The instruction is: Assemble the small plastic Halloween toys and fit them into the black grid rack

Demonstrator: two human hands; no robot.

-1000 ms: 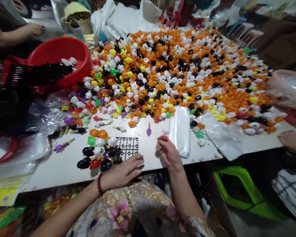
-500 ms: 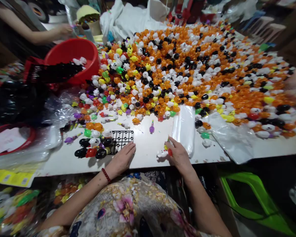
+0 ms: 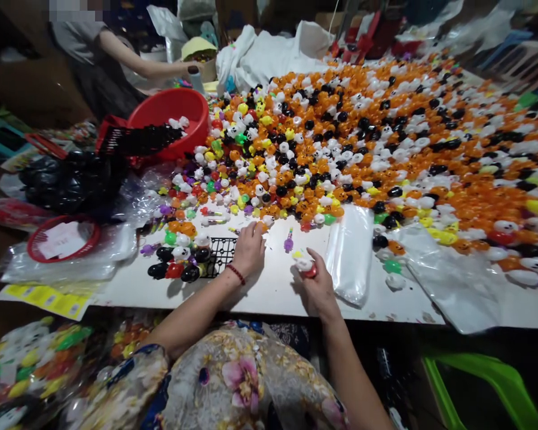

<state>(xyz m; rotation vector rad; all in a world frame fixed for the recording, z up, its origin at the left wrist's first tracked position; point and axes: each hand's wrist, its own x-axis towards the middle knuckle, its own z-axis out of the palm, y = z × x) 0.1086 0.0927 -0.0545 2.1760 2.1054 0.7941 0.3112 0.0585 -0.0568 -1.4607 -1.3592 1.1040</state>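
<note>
My right hand (image 3: 319, 284) is closed around small plastic toys (image 3: 303, 263) with white, red and yellow parts, held just above the white table (image 3: 273, 286). My left hand (image 3: 250, 251) reaches forward over the right edge of a black plastic grid (image 3: 222, 254). Its fingers are stretched toward loose toys, close to an orange and white one (image 3: 265, 222); nothing shows in its grasp. On the grid's left side, black, white, red, green and orange toys (image 3: 179, 254) stand in a cluster. Between my hands a purple toy (image 3: 289, 240) lies alone.
A large heap of mixed toys (image 3: 363, 137) covers the table's far side. Clear plastic bags (image 3: 352, 254) lie right of my right hand. Leftward are a red tub (image 3: 197, 131), a red basket (image 3: 33, 248) and a black bag (image 3: 67, 182). Another person's arm (image 3: 138, 68) extends behind the tub.
My left hand has lifted from the grid's edge and moved forward and right toward the loose toys. My right hand has raised its toys slightly off the table. The camera view has shifted left.
</note>
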